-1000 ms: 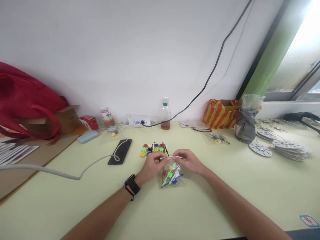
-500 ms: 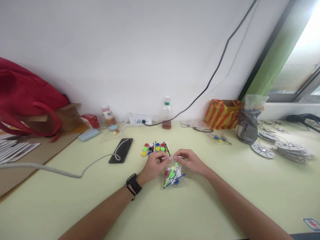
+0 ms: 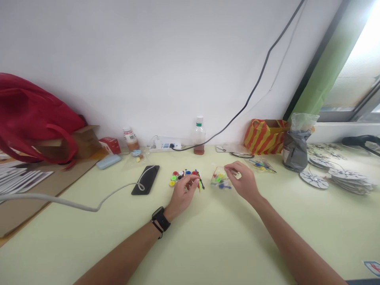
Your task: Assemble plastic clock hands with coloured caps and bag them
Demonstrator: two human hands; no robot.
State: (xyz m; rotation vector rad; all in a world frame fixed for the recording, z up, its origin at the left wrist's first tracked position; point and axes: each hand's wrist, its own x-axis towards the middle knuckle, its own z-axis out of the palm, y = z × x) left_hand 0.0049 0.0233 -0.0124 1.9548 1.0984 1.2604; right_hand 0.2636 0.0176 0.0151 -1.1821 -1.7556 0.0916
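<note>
Small clear bag point(image 3: 219, 180): it was off the table point(image 3: 208, 241), up in the air just right of the loose pile, with a jumble of green, blue, red and yellow plastic bits inside. Too small to say what they were.
Second clear bag point(image 3: 261, 164): this one lay flat on the table further right, with a few coloured sticks in it.
Striped bag point(image 3: 263, 135): orange and yellow, standing by the wall. Couldn't see into it.
Grey pouch point(image 3: 295, 150): it sat right beside the striped one, with crinkly clear plastic poking out the top.
Bottle point(image 3: 199, 135): it stood upright at the wall, with a bit of brownish liquid at the bottom.
Red bag point(image 3: 29, 114): it was slumped far left, against a cardboard box point(image 3: 84, 138).
Loose coloured pieces point(image 3: 184, 177): a little pile on the table, between the phone point(image 3: 145, 179) and the small clear bag.
Right hand point(image 3: 242, 183): thumb and fingertips were pinched shut on the right edge of the small clear bag, holding it up.
Left hand point(image 3: 183, 192): the fingers were curled in loosely, with the tips right at the near edge of the loose coloured pieces. Honestly couldn't tell if it had hold of one.
Wrist: there was a black watch point(image 3: 160, 218) on the left arm.
</note>
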